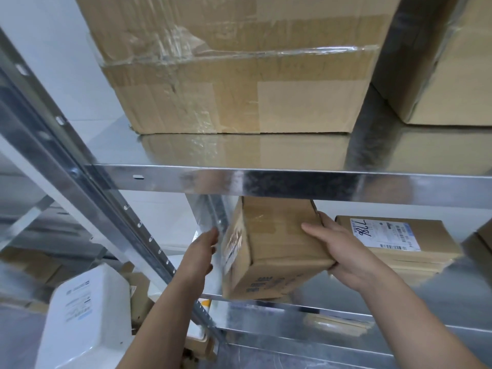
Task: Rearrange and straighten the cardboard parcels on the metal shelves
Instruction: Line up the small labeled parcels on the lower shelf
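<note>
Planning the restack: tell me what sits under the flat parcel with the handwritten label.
The labelled parcel lies on a stack of similar flat cardboard parcels, on the metal shelf. Only their front edges show; their number and labels are covered.

flat parcel (426, 237), white shipping label (383, 234): black handwritten digits, turned sideways, are read as 7786; the last digit is uncertain.
same label, print: barcodes and fine lines are seen, but they are too small to be read.
small parcel (277, 246), front face: dark printed lines are seen, blurred and unreadable.
small parcel, left side: brown print is seen, smeared and unreadable.
white container (90, 328), sticker (77, 302): blue and grey print is seen, too small to be read.
</note>
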The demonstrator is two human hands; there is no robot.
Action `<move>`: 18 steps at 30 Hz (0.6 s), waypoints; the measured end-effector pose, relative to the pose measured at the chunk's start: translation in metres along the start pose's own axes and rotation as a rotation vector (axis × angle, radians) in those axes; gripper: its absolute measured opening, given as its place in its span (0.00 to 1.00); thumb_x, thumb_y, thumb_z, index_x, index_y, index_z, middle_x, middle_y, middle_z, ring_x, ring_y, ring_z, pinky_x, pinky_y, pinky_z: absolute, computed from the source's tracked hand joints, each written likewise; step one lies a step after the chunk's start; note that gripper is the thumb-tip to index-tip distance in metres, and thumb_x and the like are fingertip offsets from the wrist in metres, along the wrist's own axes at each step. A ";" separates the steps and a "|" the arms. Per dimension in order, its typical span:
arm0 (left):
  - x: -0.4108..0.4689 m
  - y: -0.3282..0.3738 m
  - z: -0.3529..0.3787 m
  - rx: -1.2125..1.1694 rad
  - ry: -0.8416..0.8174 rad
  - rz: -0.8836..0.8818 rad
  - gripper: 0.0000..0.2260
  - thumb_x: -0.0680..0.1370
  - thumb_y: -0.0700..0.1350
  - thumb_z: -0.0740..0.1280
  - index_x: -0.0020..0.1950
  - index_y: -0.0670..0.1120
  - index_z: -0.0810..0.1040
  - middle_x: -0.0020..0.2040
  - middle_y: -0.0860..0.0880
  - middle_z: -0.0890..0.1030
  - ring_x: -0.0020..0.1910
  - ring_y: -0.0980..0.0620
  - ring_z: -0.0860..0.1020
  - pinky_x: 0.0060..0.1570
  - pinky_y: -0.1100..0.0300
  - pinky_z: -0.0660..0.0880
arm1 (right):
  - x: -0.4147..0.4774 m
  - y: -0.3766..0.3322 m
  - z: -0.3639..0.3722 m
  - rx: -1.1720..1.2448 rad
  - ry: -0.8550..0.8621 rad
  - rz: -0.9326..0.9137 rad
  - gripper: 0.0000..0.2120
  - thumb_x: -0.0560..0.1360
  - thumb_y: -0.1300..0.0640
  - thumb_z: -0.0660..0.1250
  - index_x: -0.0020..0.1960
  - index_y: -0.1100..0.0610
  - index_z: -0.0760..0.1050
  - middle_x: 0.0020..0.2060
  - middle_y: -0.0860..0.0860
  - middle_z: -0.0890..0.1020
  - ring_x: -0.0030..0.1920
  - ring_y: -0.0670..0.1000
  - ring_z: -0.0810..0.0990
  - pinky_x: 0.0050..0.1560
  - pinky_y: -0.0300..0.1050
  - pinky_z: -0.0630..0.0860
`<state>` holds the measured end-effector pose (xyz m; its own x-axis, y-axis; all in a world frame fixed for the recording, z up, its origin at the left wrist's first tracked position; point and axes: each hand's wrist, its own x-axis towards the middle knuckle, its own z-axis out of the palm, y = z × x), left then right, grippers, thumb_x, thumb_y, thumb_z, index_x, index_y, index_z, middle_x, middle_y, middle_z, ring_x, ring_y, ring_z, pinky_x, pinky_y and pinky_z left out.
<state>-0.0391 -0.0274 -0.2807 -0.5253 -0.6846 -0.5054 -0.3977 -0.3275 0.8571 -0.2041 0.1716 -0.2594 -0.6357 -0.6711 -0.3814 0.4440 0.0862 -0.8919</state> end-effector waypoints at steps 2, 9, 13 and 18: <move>0.004 -0.015 -0.003 0.029 0.060 -0.088 0.20 0.84 0.59 0.57 0.72 0.50 0.72 0.73 0.47 0.73 0.68 0.45 0.73 0.67 0.47 0.68 | -0.004 0.004 -0.010 0.129 -0.055 0.016 0.19 0.74 0.56 0.70 0.64 0.52 0.80 0.55 0.53 0.87 0.50 0.52 0.85 0.44 0.43 0.79; 0.014 -0.034 -0.011 -0.280 0.001 -0.225 0.23 0.81 0.65 0.60 0.63 0.51 0.82 0.57 0.46 0.86 0.58 0.43 0.83 0.60 0.43 0.78 | -0.003 0.024 -0.030 0.205 -0.119 0.037 0.22 0.74 0.59 0.67 0.68 0.52 0.78 0.57 0.54 0.86 0.50 0.51 0.85 0.41 0.42 0.82; 0.006 -0.024 -0.011 -0.364 0.046 -0.069 0.19 0.85 0.58 0.56 0.59 0.47 0.81 0.54 0.47 0.84 0.53 0.49 0.81 0.49 0.51 0.76 | 0.001 0.027 -0.037 -0.002 0.021 -0.037 0.18 0.80 0.59 0.66 0.67 0.45 0.76 0.52 0.47 0.86 0.53 0.46 0.83 0.50 0.41 0.76; 0.009 -0.018 -0.015 -0.475 0.051 -0.029 0.20 0.85 0.59 0.56 0.67 0.48 0.74 0.59 0.50 0.81 0.60 0.50 0.79 0.60 0.50 0.73 | 0.009 0.039 -0.041 -0.294 0.182 -0.102 0.18 0.82 0.57 0.67 0.69 0.43 0.75 0.55 0.56 0.79 0.58 0.55 0.79 0.57 0.49 0.74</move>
<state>-0.0255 -0.0378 -0.2994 -0.4772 -0.6979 -0.5340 -0.0176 -0.5999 0.7999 -0.2184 0.1985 -0.3074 -0.7814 -0.5470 -0.3004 0.1887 0.2518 -0.9492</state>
